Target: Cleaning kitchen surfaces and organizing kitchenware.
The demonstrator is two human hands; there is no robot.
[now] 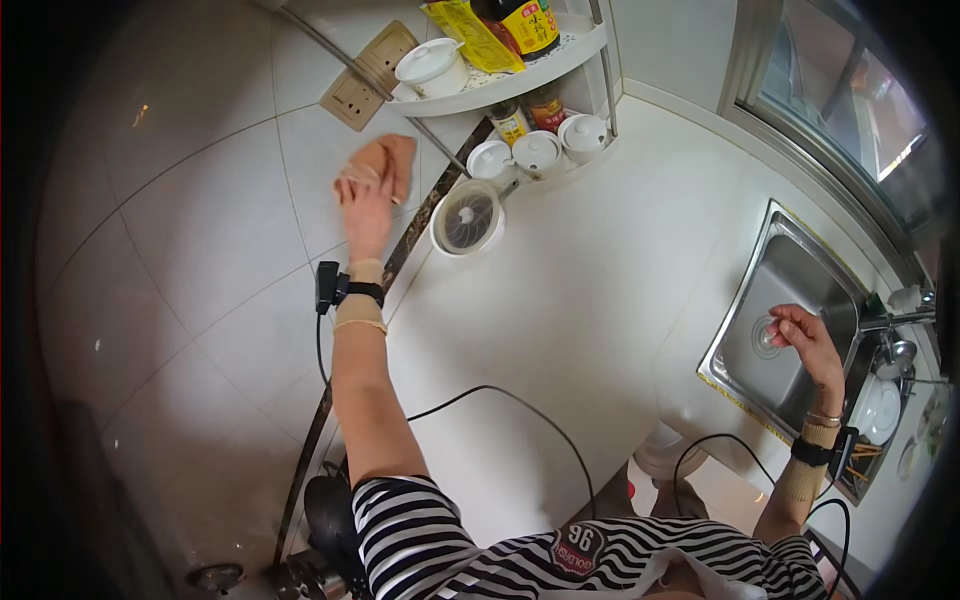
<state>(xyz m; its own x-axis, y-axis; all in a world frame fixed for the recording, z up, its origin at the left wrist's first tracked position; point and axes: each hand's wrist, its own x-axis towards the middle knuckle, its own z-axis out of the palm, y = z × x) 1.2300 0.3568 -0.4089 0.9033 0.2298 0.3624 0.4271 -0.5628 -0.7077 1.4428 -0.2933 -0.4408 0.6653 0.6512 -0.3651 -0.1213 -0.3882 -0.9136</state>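
My left hand (pixel 367 202) presses an orange-brown cloth (pixel 388 161) against the white wall tiles (pixel 247 217), just below the beige power sockets (pixel 369 76). The cloth bunches up past my fingertips. My right hand (pixel 806 337) hangs over the stainless steel sink (pixel 757 322) with its fingers loosely curled. Nothing is plainly visible in that hand, though its palm side is partly hidden. Each wrist wears a tan band with a black strapped device, and a black cable runs from each.
A white corner rack (pixel 510 82) holds lidded white pots, bottles and a yellow packet. A white round container (pixel 469 217) with a clear lid stands on the white countertop (pixel 570 322). Dishes (pixel 877 409) and chopsticks lie right of the sink, below the faucet (pixel 896 321). A cable crosses the counter.
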